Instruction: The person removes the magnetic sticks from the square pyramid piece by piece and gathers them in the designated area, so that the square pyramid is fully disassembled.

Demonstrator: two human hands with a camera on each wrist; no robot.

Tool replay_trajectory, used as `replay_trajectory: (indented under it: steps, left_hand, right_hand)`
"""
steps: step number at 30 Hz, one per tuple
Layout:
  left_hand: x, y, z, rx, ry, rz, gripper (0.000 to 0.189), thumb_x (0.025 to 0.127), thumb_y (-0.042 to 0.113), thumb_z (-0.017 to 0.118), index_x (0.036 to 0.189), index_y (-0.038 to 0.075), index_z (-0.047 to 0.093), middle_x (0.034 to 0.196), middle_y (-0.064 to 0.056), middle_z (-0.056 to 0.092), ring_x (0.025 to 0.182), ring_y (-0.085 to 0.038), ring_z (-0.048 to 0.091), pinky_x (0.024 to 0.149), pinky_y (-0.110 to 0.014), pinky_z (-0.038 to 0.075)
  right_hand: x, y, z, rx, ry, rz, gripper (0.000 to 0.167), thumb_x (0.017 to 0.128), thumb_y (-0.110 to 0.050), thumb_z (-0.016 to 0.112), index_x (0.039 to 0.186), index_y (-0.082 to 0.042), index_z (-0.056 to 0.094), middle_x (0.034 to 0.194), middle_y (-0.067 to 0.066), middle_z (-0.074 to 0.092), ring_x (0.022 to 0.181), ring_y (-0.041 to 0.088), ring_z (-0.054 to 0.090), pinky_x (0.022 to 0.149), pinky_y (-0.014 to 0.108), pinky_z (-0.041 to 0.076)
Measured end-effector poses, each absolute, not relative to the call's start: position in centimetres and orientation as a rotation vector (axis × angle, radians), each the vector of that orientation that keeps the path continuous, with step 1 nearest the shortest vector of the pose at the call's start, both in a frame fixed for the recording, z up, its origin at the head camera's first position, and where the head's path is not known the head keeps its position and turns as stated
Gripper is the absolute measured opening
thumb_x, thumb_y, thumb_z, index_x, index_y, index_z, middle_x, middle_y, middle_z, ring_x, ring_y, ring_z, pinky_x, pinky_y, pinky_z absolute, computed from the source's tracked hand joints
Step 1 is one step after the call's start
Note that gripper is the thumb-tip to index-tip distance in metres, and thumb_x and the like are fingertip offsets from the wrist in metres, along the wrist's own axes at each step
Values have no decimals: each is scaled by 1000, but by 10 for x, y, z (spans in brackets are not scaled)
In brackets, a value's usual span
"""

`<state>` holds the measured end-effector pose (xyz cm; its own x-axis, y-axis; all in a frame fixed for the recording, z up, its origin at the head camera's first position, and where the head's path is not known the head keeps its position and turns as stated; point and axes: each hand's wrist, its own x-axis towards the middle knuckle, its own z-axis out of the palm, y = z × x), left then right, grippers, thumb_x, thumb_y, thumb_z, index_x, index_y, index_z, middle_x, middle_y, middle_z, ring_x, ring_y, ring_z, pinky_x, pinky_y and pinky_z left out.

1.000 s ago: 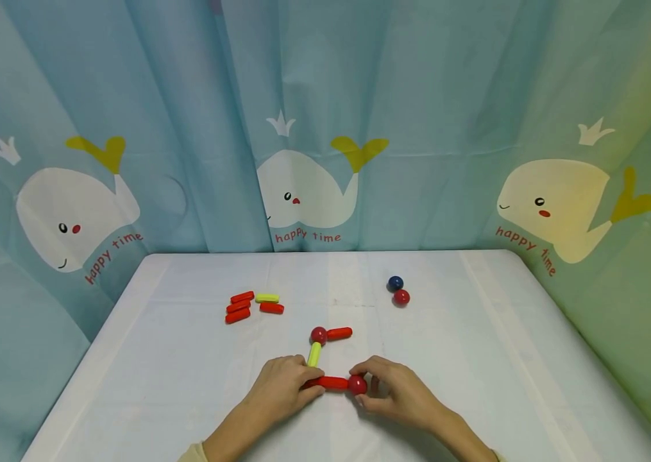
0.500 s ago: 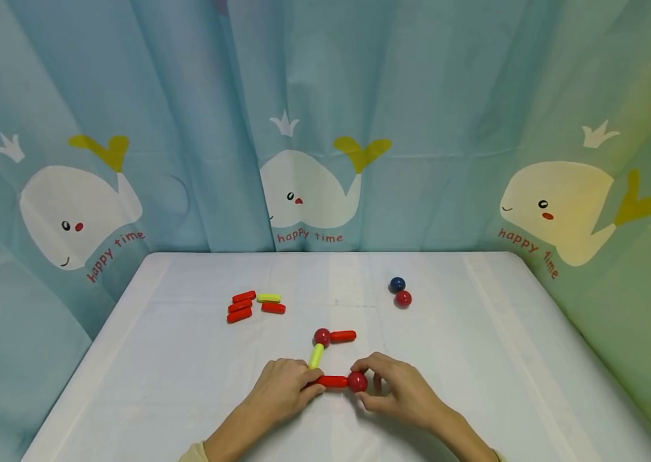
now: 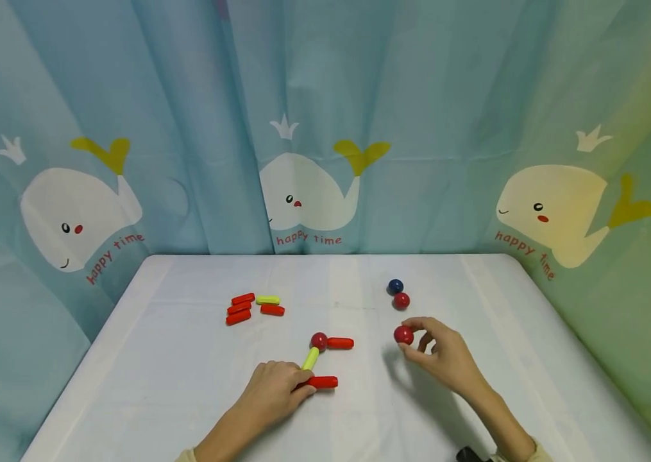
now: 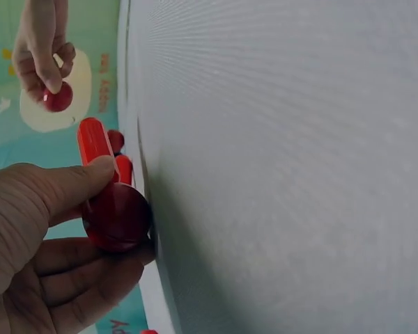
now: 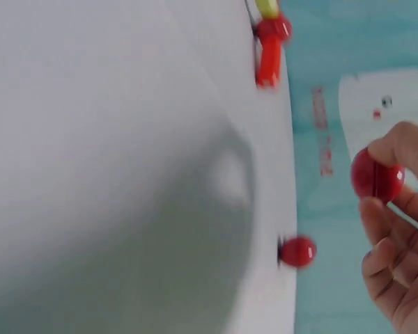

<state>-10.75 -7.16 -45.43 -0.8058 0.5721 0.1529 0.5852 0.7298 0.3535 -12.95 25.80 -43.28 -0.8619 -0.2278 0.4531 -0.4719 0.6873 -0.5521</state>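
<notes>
My left hand point(image 3: 272, 393) holds a corner of a rod-and-ball toy assembly on the table. The left wrist view shows its thumb and fingers around a dark red ball point(image 4: 118, 217), thumb at the base of a red rod point(image 4: 95, 145). From that corner a yellow rod point(image 3: 310, 359) runs to another red ball point(image 3: 319, 341), which bears a second red rod point(image 3: 340, 343). The lower red rod point(image 3: 323, 382) points right, its end free. My right hand point(image 3: 446, 357) pinches a separate red ball point(image 5: 376, 177) between thumb and fingertips, raised above the table.
Beyond my right hand, a dark blue ball point(image 3: 396, 286) and a red ball point(image 3: 401, 301) sit together. Several loose red rods point(image 3: 238, 308) and a yellow rod point(image 3: 268, 299) lie at the back left. A whale-print curtain point(image 3: 435, 96) hangs behind the white table point(image 3: 186, 359).
My right hand has pulled the red ball off the lower red rod's end and carried it up and right. My left hand keeps its grip, shifting slightly left with the assembly.
</notes>
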Motion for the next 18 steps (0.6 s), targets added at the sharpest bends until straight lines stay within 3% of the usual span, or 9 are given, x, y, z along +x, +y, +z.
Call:
replay_trajectory:
  steps: [8,18]
  left_hand:
    - [-106,-74,-455,-936,-2899,-705,19,90,24,79,106,14,81,84,9,73,63,0,48,56,-17,39]
    - [-106,-75,-456,-922,-2882,-726,19,89,23,80,106,14,81,83,9,73,64,0,49,58,-17,41]
  right_hand:
    - [-164,287,-434,281,-2714,922,31,86,-12,81,113,-1,70,103,14,73,72,14,61,60,27,46]
    - [-194,290,-445,168,-2899,879,39,89,-17,79,117,5,66,105,21,71,81,26,63,65,34,48]
